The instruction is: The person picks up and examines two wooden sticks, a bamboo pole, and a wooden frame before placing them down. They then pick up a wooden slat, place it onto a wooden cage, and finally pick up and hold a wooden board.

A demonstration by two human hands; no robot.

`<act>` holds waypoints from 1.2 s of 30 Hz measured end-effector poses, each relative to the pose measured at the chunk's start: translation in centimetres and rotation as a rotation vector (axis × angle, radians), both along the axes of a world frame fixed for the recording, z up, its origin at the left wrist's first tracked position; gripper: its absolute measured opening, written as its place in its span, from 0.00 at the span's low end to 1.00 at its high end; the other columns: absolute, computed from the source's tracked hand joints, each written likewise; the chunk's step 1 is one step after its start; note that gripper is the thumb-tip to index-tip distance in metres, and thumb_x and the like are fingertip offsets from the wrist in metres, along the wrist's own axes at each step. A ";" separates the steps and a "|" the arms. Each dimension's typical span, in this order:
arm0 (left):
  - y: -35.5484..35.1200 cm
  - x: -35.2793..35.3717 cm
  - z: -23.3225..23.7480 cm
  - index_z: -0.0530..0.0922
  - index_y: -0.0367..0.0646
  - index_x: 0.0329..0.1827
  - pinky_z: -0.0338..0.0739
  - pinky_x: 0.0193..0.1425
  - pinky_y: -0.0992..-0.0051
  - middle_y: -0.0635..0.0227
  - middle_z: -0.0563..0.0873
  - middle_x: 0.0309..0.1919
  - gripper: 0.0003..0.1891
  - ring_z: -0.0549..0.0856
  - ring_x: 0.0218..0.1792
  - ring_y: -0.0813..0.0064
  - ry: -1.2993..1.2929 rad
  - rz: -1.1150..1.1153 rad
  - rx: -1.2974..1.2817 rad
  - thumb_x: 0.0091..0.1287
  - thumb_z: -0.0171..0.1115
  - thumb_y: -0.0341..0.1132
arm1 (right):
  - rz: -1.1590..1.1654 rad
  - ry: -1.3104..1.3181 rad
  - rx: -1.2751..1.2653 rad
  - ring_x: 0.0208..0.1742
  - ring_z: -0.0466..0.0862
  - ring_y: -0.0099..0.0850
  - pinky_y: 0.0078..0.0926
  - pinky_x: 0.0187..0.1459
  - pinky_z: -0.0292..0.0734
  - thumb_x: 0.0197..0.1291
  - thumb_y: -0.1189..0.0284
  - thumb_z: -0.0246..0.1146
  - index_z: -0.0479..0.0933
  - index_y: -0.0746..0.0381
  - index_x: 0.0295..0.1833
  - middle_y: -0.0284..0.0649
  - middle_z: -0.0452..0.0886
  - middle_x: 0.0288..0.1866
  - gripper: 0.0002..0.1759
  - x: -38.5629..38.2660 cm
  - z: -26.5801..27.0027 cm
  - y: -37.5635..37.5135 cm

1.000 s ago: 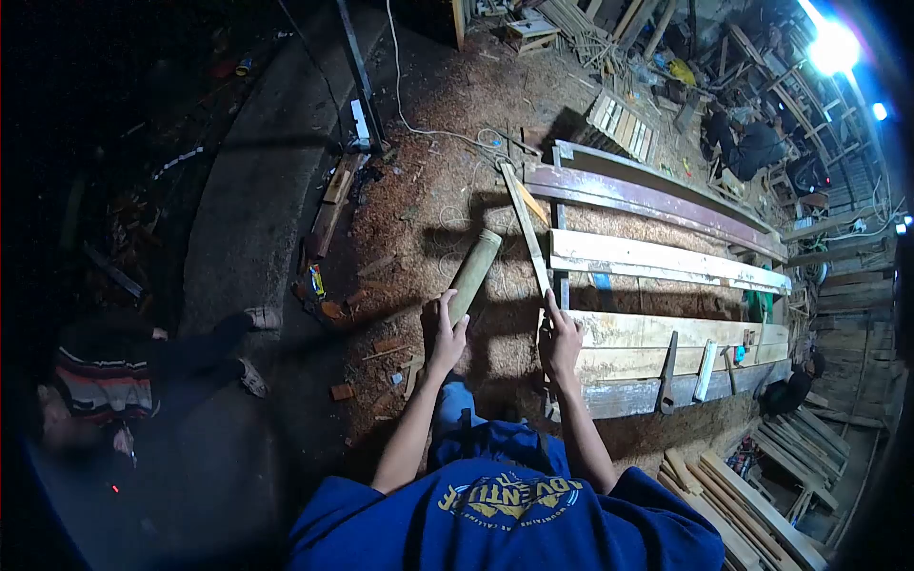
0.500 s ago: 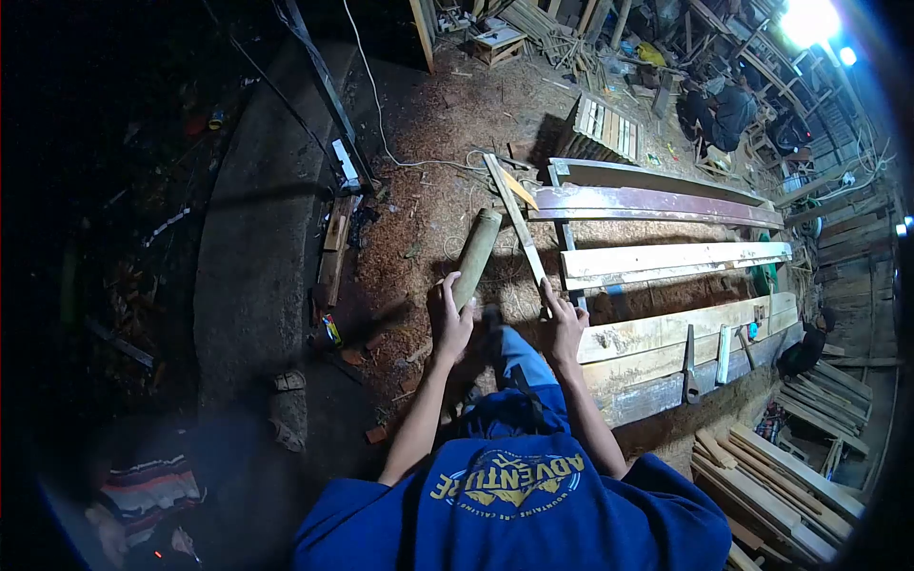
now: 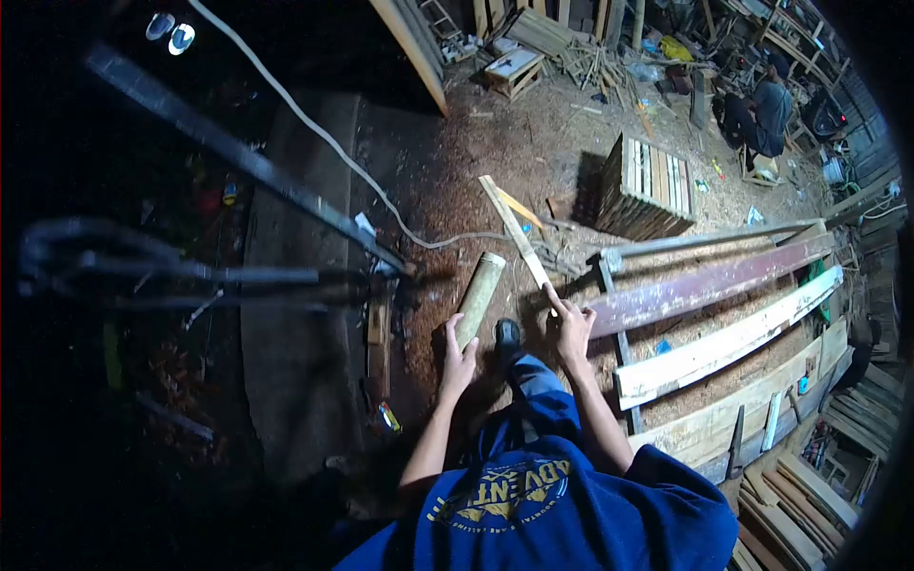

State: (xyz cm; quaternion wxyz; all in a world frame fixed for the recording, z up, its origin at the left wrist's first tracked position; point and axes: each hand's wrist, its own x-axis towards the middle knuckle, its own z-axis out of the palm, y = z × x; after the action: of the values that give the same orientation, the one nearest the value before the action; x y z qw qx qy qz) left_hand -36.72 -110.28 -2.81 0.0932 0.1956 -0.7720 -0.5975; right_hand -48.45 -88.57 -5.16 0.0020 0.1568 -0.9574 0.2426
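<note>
In the head view my left hand (image 3: 458, 360) is closed round the lower end of a thick greenish bamboo piece (image 3: 482, 293), which tilts up and slightly right. My right hand (image 3: 572, 331) grips a flat, narrow wooden strip (image 3: 514, 231) near its lower end. The index finger lies along the strip, and its far end points up and left. Bamboo and strip are apart from each other. Below my hands one shoe (image 3: 508, 332) is on the sawdust-covered ground.
To the right, long planks (image 3: 728, 338) rest across a frame, with a hand saw (image 3: 736, 443) against the nearer boards. A slatted wooden stack (image 3: 649, 186) stands ahead. A dark post (image 3: 238, 157) and a pale cable (image 3: 324, 133) cross the left side. Another person (image 3: 762, 114) sits far right.
The view has shifted forward and turned: the post and cable loom larger at left, and the plank frame has moved right and down. Both hands keep hold of the bamboo and the strip.
</note>
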 end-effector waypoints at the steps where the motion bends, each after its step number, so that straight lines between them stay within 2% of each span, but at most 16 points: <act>1: -1.8 -2.6 0.0 0.62 0.40 0.78 0.58 0.83 0.62 0.52 0.71 0.73 0.31 0.68 0.77 0.55 0.056 -0.029 -0.095 0.73 0.62 0.27 | 0.002 0.037 -0.048 0.52 0.85 0.35 0.56 0.66 0.64 0.62 0.77 0.62 0.67 0.35 0.82 0.36 0.85 0.45 0.43 -2.8 0.9 -1.4; 3: -4.6 -7.3 0.3 0.63 0.39 0.77 0.58 0.82 0.62 0.51 0.71 0.72 0.29 0.69 0.75 0.56 0.067 -0.030 -0.116 0.74 0.61 0.25 | 0.001 0.016 -0.112 0.51 0.85 0.36 0.57 0.65 0.64 0.61 0.76 0.63 0.68 0.37 0.82 0.37 0.85 0.45 0.43 -7.4 3.2 -3.9; 4: -5.7 -9.5 0.9 0.63 0.39 0.77 0.59 0.82 0.62 0.51 0.71 0.72 0.29 0.69 0.75 0.56 0.082 -0.020 -0.133 0.74 0.62 0.26 | -0.028 0.013 -0.092 0.49 0.85 0.37 0.48 0.65 0.63 0.64 0.76 0.61 0.71 0.38 0.80 0.39 0.85 0.46 0.39 -9.5 4.9 -5.1; 5: -6.8 -12.1 1.3 0.63 0.39 0.77 0.59 0.81 0.62 0.52 0.71 0.71 0.29 0.69 0.74 0.56 0.104 -0.014 -0.152 0.74 0.62 0.27 | -0.032 0.052 -0.106 0.48 0.84 0.37 0.49 0.63 0.64 0.62 0.76 0.62 0.71 0.39 0.80 0.39 0.84 0.44 0.40 -11.3 6.0 -6.2; 9: -10.6 -21.8 -0.1 0.64 0.40 0.76 0.60 0.80 0.62 0.54 0.71 0.69 0.29 0.69 0.72 0.58 0.150 0.032 -0.091 0.75 0.64 0.30 | -0.034 0.106 -0.126 0.48 0.83 0.37 0.50 0.60 0.65 0.57 0.78 0.62 0.74 0.42 0.78 0.38 0.82 0.40 0.40 -18.6 6.8 -9.8; 10: -11.8 -24.3 -0.3 0.64 0.40 0.76 0.60 0.79 0.62 0.55 0.72 0.68 0.29 0.70 0.71 0.59 0.119 0.017 -0.202 0.74 0.65 0.31 | -0.054 0.109 -0.138 0.48 0.83 0.38 0.50 0.60 0.65 0.58 0.78 0.62 0.74 0.42 0.78 0.39 0.83 0.40 0.40 -20.4 6.3 -10.6; 11: -12.4 -27.2 -0.6 0.64 0.41 0.75 0.60 0.78 0.62 0.56 0.72 0.67 0.30 0.70 0.71 0.60 0.177 0.022 -0.042 0.75 0.66 0.35 | -0.070 0.122 -0.154 0.48 0.84 0.38 0.50 0.60 0.66 0.58 0.78 0.62 0.75 0.41 0.77 0.39 0.84 0.41 0.39 -22.6 5.8 -11.5; 14: -15.8 -36.7 -4.1 0.65 0.41 0.75 0.60 0.78 0.62 0.57 0.72 0.67 0.31 0.70 0.71 0.61 0.248 0.005 -0.066 0.75 0.66 0.42 | -0.109 0.080 -0.123 0.48 0.84 0.37 0.51 0.65 0.62 0.60 0.78 0.64 0.73 0.37 0.78 0.40 0.85 0.44 0.41 -30.6 3.7 -13.7; 17: -19.2 -47.1 -5.2 0.65 0.41 0.75 0.60 0.79 0.61 0.57 0.72 0.68 0.32 0.70 0.71 0.60 0.234 -0.028 -0.021 0.75 0.67 0.43 | -0.143 0.055 -0.081 0.44 0.83 0.37 0.49 0.61 0.63 0.58 0.77 0.64 0.74 0.38 0.78 0.40 0.83 0.39 0.40 -39.2 3.5 -16.0; 18: -20.6 -50.9 -5.1 0.64 0.41 0.76 0.60 0.79 0.60 0.55 0.72 0.68 0.32 0.70 0.72 0.59 0.192 -0.036 -0.161 0.75 0.67 0.42 | -0.147 0.165 -0.060 0.42 0.83 0.37 0.48 0.59 0.64 0.58 0.77 0.64 0.74 0.39 0.78 0.39 0.82 0.36 0.40 -42.3 3.6 -17.2; 22: -24.8 -64.7 -3.6 0.64 0.41 0.76 0.60 0.80 0.60 0.53 0.72 0.68 0.30 0.70 0.73 0.57 0.196 -0.109 -0.150 0.76 0.65 0.38 | -0.212 0.106 -0.048 0.46 0.84 0.38 0.46 0.59 0.64 0.57 0.78 0.64 0.74 0.41 0.78 0.40 0.83 0.37 0.41 -53.3 5.7 -20.0; 24: -26.2 -70.8 -2.6 0.67 0.46 0.75 0.65 0.73 0.51 0.49 0.75 0.66 0.30 0.72 0.68 0.45 0.302 -0.122 -0.124 0.71 0.66 0.30 | -0.235 0.139 -0.027 0.48 0.84 0.37 0.47 0.59 0.64 0.58 0.76 0.65 0.74 0.41 0.77 0.39 0.83 0.38 0.39 -58.0 6.5 -20.5; 25: -26.8 -73.4 -1.8 0.67 0.46 0.76 0.66 0.73 0.50 0.48 0.76 0.65 0.30 0.73 0.68 0.45 0.314 -0.158 -0.176 0.72 0.66 0.31 | -0.253 0.149 -0.052 0.48 0.84 0.38 0.50 0.60 0.64 0.60 0.75 0.64 0.74 0.40 0.77 0.40 0.84 0.40 0.38 -59.9 6.9 -21.0; 28: -27.8 -79.6 0.7 0.67 0.46 0.75 0.67 0.73 0.52 0.46 0.77 0.64 0.29 0.75 0.66 0.45 0.254 -0.213 -0.199 0.72 0.66 0.32 | -0.345 0.109 -0.076 0.49 0.84 0.37 0.51 0.63 0.65 0.59 0.77 0.64 0.72 0.40 0.79 0.41 0.85 0.42 0.41 -64.8 6.8 -22.2; 31: -28.1 -85.5 1.0 0.63 0.43 0.77 0.62 0.79 0.55 0.49 0.73 0.69 0.29 0.71 0.73 0.48 0.247 -0.274 -0.100 0.76 0.63 0.35 | -0.421 0.043 -0.081 0.49 0.84 0.40 0.52 0.63 0.65 0.55 0.79 0.65 0.70 0.40 0.80 0.44 0.84 0.43 0.45 -70.7 5.9 -23.4; 36: -29.9 -98.3 -2.0 0.60 0.42 0.78 0.59 0.81 0.56 0.49 0.70 0.70 0.29 0.68 0.76 0.50 0.234 -0.358 -0.141 0.78 0.61 0.37 | -0.531 -0.068 -0.181 0.48 0.84 0.40 0.47 0.65 0.63 0.60 0.78 0.63 0.71 0.39 0.80 0.45 0.85 0.42 0.41 -83.8 2.8 -24.3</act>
State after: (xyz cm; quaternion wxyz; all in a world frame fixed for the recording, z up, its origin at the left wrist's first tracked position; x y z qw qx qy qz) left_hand -135.04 -140.15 -4.81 0.0881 -0.0220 -0.8182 -0.5677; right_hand -132.22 -112.83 -2.32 0.0475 -0.1084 -0.9390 0.3229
